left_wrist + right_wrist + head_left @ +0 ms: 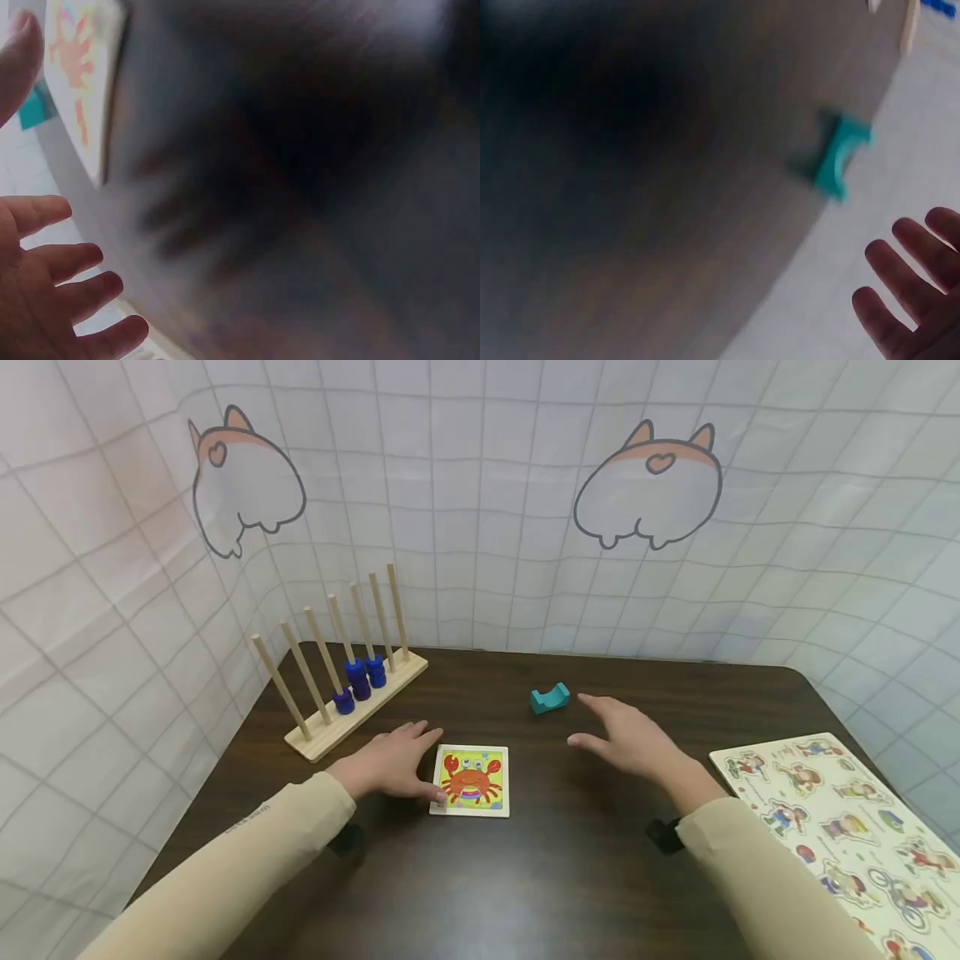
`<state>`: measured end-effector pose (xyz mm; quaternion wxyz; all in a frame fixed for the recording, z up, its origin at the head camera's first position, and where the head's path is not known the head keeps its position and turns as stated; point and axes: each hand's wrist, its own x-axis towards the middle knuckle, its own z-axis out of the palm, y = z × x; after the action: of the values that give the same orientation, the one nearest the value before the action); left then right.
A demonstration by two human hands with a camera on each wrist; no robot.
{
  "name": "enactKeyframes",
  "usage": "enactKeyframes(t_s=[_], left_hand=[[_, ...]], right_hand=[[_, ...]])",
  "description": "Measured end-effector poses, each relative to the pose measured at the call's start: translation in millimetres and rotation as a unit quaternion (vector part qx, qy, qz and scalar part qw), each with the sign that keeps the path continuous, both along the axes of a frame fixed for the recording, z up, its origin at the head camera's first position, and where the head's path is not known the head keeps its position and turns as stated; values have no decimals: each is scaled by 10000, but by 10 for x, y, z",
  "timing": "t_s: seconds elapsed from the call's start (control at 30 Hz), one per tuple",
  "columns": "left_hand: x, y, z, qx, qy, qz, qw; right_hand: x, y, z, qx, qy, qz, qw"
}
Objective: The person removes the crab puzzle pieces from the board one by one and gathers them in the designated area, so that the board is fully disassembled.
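My left hand (pixel 396 762) is spread beside the square crab puzzle (pixel 469 781), its thumb overlapping the lower left corner in the head view. In the left wrist view the palm and spread fingers hold nothing, and the puzzle's edge (pixel 105 150) shows past the thumb. My right hand (pixel 633 739) reaches over the table with fingers extended and holds nothing. Just left of its fingertips lies a teal block (pixel 550 698) with a curved hollow on top. The same block (pixel 840 156) appears beyond the fingers in the right wrist view.
A wooden peg stand (pixel 360 714) with several upright rods stands at the back left, dark blue beads (pixel 357 681) on some of them. A large picture puzzle board (pixel 840 835) lies along the right side. White grid-patterned cloth (pixel 480 510) hangs behind the dark table (pixel 480 893).
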<state>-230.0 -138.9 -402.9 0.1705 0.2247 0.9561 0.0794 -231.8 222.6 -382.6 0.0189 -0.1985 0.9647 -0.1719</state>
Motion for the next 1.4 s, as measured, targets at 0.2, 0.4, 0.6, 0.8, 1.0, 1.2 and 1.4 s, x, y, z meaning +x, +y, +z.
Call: enactKeyframes(t_s=[0.2,0.4,0.6,0.8,1.0,1.2,1.4], left_hand=[[31,26,-133,139,-199,19,9997],[50,37,-213,172,-280,107,9994],[56,104,-241,307,-306,122,9990],[63,246,-241,260,-278,49,9993],[57,333,-265,194,-191,22,9996],[60,349,-270,183,-154,67,9997],[62,358,-269,202,-156,80,9996]], right_hand=[[16,-507,-222,46,-348,432,9985],[18,-878,-365,242,-418,837,9953],[-38,-1083,-437,214,-470,977,9939],[-78,-1164,-472,216,-478,1052,9931],[-99,-1181,-495,223,-348,1090,9932],[-105,-1246,-495,127,-214,1129,9933],[-121,-1324,-474,66,-398,1036,9938]])
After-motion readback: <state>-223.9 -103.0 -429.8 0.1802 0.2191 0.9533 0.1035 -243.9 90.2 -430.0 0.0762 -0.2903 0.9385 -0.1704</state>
